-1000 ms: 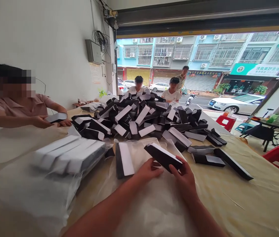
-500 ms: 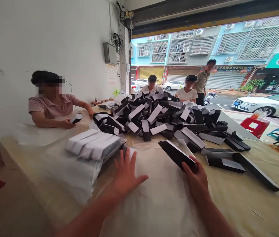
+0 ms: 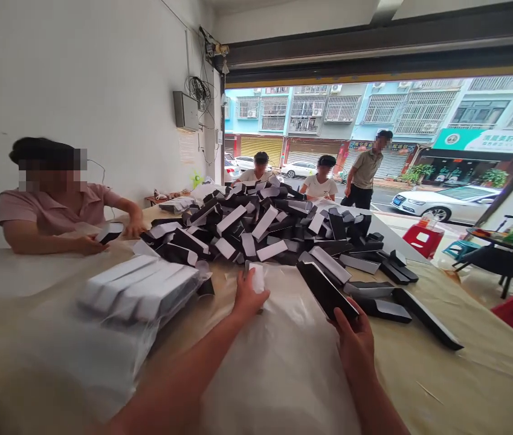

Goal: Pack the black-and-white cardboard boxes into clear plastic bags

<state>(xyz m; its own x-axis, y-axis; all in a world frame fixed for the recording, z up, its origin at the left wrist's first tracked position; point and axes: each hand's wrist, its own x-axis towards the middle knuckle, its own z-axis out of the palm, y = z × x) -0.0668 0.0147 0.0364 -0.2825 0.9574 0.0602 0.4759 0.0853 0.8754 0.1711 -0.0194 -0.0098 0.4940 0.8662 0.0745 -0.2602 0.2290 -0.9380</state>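
Note:
My left hand is closed on a small white piece that stands up between thumb and fingers, in front of the heap. In my right hand is a long black box with a white edge, slanting up to the left. Beneath both hands lies a clear plastic sheet. A plastic bag with several white-topped boxes rests left of my left hand. Beyond my hands rises a large heap of black and white boxes.
At the left, a person in a pink shirt holds a box at the table. Two seated people and one standing person are behind the heap. Several loose boxes lie to the right. Red stools stand beyond the table.
My left hand has gone from spread fingers to a grip on the white piece. My right hand still holds the black box. The view has turned right and tilted up.

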